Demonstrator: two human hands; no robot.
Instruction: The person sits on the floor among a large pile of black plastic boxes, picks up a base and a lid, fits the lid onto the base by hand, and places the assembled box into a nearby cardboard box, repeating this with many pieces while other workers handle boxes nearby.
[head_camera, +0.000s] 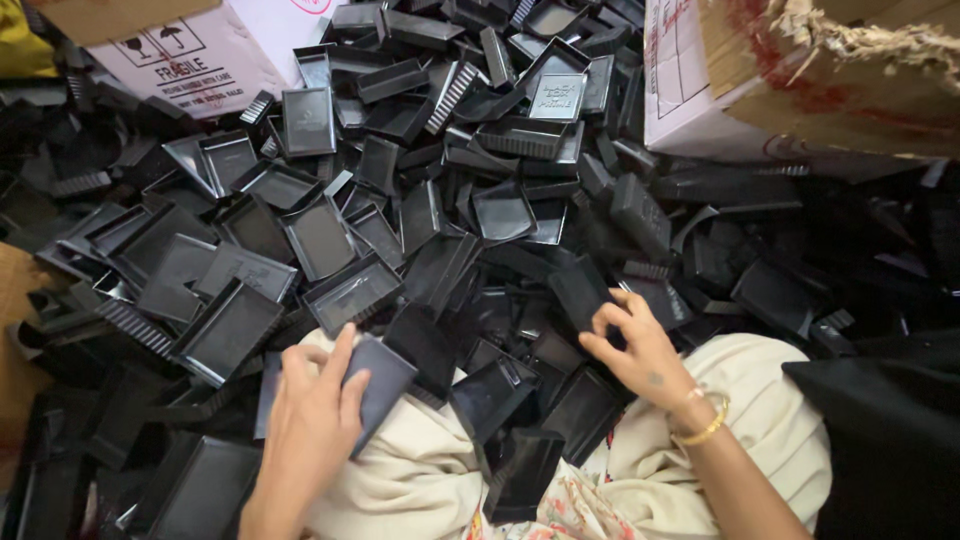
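On lap, glossy black tray (372, 385) (rectangular), left hand (312, 425)

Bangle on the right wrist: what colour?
Gold; the bangle shows clearly in the head view, just behind the right hand.

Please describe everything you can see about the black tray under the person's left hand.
The black tray is a flat, shallow rectangle with a low raised rim, apparently matte plastic. It lies tilted on the cream cloth over the person's lap, at the near edge of the pile of similar trays. The left hand covers its left part, fingers spread.
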